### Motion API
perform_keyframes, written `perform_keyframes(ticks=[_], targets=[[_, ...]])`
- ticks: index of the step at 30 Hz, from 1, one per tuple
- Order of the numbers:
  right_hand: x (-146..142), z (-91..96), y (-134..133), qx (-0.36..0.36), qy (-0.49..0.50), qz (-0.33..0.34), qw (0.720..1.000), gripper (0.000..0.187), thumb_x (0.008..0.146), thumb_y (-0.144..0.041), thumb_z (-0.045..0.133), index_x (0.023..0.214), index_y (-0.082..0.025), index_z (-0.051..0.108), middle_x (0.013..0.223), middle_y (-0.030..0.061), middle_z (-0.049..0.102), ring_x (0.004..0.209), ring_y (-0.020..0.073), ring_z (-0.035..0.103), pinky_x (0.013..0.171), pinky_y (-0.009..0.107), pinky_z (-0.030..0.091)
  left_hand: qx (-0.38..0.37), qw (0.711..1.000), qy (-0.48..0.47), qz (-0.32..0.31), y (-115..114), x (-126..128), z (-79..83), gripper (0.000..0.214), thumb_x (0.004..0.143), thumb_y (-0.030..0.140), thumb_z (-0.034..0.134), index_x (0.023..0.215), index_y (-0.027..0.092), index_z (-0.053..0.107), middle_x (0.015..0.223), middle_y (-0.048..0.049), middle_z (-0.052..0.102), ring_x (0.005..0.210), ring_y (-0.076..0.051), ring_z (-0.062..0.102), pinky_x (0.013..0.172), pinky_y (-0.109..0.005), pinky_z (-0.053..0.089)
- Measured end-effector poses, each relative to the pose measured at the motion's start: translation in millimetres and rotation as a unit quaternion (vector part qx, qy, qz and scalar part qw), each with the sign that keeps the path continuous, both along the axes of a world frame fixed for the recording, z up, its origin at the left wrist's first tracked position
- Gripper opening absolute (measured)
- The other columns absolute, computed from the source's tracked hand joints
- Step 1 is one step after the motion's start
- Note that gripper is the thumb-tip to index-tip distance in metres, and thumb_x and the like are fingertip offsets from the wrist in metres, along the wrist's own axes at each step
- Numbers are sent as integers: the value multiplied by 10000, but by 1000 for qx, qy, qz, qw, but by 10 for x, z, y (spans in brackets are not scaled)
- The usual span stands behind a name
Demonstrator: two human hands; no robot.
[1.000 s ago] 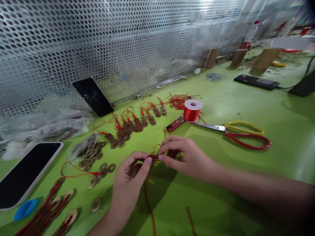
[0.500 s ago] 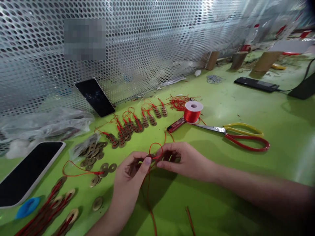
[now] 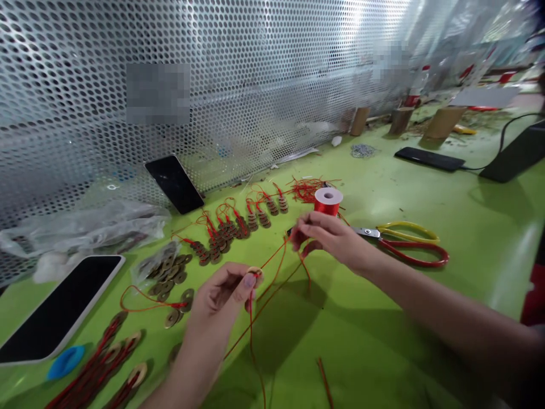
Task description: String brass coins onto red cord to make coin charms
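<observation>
My left hand (image 3: 225, 301) pinches a brass coin (image 3: 256, 274) between thumb and fingers, with red cord passing through it. One cord end hangs down from the coin toward the table's front. Up and to the right, my right hand (image 3: 326, 236) is closed on the red cord (image 3: 273, 255), which runs taut from the coin to its fingertips. More loops of cord dangle below that hand. Behind it stands a spool of red thread (image 3: 327, 200), partly hidden. Scissors (image 3: 404, 241) with one yellow and one red handle lie right of the hand, their blades mostly covered.
Finished strings of coins (image 3: 230, 224) lie in a row at the back. Loose coins (image 3: 172, 275) spill from a plastic bag at left. A white-edged phone (image 3: 63, 307) and a blue ring (image 3: 66, 362) lie further left. Another phone (image 3: 174, 183) leans on the perforated wall (image 3: 255, 74).
My right hand has moved up and right, away from the coin, drawing the cord out. The small loop at the coin has gone. My left hand keeps its pinch; the view has shifted slightly.
</observation>
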State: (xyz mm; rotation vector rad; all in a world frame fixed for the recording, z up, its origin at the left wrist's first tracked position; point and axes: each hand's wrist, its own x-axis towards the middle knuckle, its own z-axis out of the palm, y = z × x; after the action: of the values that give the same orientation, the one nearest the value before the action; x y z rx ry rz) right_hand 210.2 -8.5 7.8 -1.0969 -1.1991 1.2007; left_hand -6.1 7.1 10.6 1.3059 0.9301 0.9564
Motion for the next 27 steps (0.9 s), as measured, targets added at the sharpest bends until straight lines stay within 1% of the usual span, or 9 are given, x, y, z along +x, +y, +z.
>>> perform_keyframes(ticks=[3, 5, 8, 11, 14, 17, 20, 23, 27], targets=[[78, 63, 31, 8, 86, -63, 994, 158, 845, -332, 515, 786, -192, 472, 685, -19, 547, 651, 108, 586, 623, 245, 490, -2, 1000, 12, -11, -54, -8, 106, 150, 714, 326, 715, 731, 187, 662, 593, 14, 563, 535, -84, 473, 472, -149, 394], [140, 114, 29, 39, 82, -92, 992, 178, 829, -344, 555, 787, -193, 469, 615, -54, 471, 566, 82, 533, 575, 219, 454, -13, 1000, 8, -15, -80, 5, 114, 145, 716, 319, 711, 730, 186, 658, 607, 6, 567, 542, -92, 479, 474, -161, 399], [215, 154, 14, 83, 42, -125, 988, 217, 821, -381, 582, 803, -191, 478, 599, -72, 381, 489, 53, 434, 475, 194, 356, -34, 999, -5, -25, -90, 42, 89, 157, 703, 314, 717, 705, 176, 644, 615, -4, 564, 562, -110, 498, 483, -183, 409], [288, 150, 24, 105, 28, -155, 982, 243, 809, -408, 599, 817, -197, 479, 595, -71, 356, 460, 49, 365, 427, 199, 282, -68, 997, -7, -40, -79, 63, 70, 188, 702, 336, 714, 693, 171, 623, 580, 4, 550, 554, -116, 496, 486, -194, 406], [403, 149, 56, 124, 45, -203, 970, 217, 799, -371, 616, 788, -201, 481, 587, -69, 337, 455, 48, 336, 420, 200, 270, -105, 993, 21, -43, -55, 50, 38, 211, 714, 368, 703, 721, 179, 609, 559, 30, 525, 485, -82, 423, 427, -169, 326], [575, 170, 81, 146, 70, -258, 952, 187, 795, -328, 620, 758, -211, 480, 579, -73, 308, 432, 44, 301, 416, 195, 272, -87, 995, 49, -29, -19, 28, -13, 216, 709, 377, 705, 745, 182, 621, 643, 29, 558, 465, -53, 333, 408, -160, 245], [747, 188, 92, 145, 78, -301, 939, 197, 788, -326, 622, 735, -224, 461, 565, -77, 287, 411, 47, 265, 402, 195, 262, -67, 994, 79, -17, 10, 27, -40, 234, 680, 387, 716, 746, 174, 646, 673, 13, 589, 467, -62, 313, 413, -180, 241], [837, 192, 100, 137, 65, -327, 933, 219, 776, -350, 615, 721, -235, 437, 556, -79, 265, 405, 58, 246, 394, 207, 251, -59, 993, 104, -7, 20, 48, -33, 248, 652, 389, 727, 752, 171, 664, 661, 3, 611, 463, -79, 342, 410, -200, 241], [840, 193, 106, 147, 49, -347, 925, 204, 761, -358, 608, 729, -239, 444, 575, -71, 287, 422, 65, 266, 406, 222, 260, -24, 990, 139, -9, 24, 50, -45, 236, 670, 397, 704, 740, 175, 668, 677, -13, 636, 543, -121, 460, 454, -212, 296]])
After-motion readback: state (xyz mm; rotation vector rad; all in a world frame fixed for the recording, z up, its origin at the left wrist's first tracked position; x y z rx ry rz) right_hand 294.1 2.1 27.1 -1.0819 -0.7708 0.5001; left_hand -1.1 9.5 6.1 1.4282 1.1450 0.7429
